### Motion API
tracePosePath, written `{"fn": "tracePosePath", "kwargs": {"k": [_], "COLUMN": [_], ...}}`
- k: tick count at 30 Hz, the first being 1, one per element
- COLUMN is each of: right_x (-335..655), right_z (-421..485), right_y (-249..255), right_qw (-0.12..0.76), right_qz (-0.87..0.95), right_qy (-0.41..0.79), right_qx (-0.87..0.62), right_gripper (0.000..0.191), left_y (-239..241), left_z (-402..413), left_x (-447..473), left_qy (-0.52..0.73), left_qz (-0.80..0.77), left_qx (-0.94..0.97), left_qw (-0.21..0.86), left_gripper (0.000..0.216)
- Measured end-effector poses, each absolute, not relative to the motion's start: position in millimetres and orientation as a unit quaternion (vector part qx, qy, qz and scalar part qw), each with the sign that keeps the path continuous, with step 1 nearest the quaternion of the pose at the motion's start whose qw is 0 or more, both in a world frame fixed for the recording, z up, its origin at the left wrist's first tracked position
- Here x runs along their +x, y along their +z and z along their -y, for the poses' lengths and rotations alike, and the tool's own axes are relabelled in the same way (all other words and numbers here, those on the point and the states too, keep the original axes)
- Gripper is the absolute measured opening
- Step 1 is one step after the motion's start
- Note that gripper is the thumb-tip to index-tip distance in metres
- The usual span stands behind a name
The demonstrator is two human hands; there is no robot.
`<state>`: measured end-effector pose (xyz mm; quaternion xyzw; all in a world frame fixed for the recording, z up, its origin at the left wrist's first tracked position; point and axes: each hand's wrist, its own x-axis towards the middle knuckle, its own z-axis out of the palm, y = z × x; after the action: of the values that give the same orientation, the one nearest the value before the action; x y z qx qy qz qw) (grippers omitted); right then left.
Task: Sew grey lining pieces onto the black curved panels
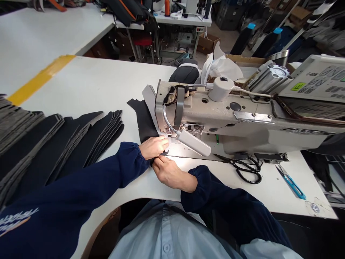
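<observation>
A dark fabric piece lies on the bed of the sewing machine, running from beyond the needle area back towards me. My left hand rests on it close to the needle, fingers together and pressing the cloth. Just nearer to me, my right hand pinches the near edge of the same piece between thumb and fingers. The needle and presser foot are partly hidden by my left fingers and a small lamp lighting the spot.
Stacks of dark cut fabric pieces spread along the left of the white table. Black scissors and blue thread snips lie at the right. A control panel stands behind the machine. Yellow tape crosses the far-left tabletop.
</observation>
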<state>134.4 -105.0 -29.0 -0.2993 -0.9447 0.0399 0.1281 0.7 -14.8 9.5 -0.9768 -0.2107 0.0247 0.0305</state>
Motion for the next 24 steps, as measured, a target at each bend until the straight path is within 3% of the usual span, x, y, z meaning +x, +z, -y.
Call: {"fn": "tracePosePath", "kwargs": {"k": [12,24], "right_x": [138,140], "right_z": [94,70], "right_y": [-38,-50], "right_qw": [0.104,0.165], "right_qz": [0.942,0.906], "right_qy": [-0.003,-0.001], "right_qx": [-0.32,-0.39], "right_gripper": [0.028,0.032], "left_y": [-1,-5], "left_z": [5,-14], "left_x": [-5,-6], "left_qy": [-0.009,-0.031], "left_qz": [0.21,0.245], "left_qx": [-0.977,-0.969], "left_qw": [0.015,-0.004], "left_gripper": [0.019,0.02]}}
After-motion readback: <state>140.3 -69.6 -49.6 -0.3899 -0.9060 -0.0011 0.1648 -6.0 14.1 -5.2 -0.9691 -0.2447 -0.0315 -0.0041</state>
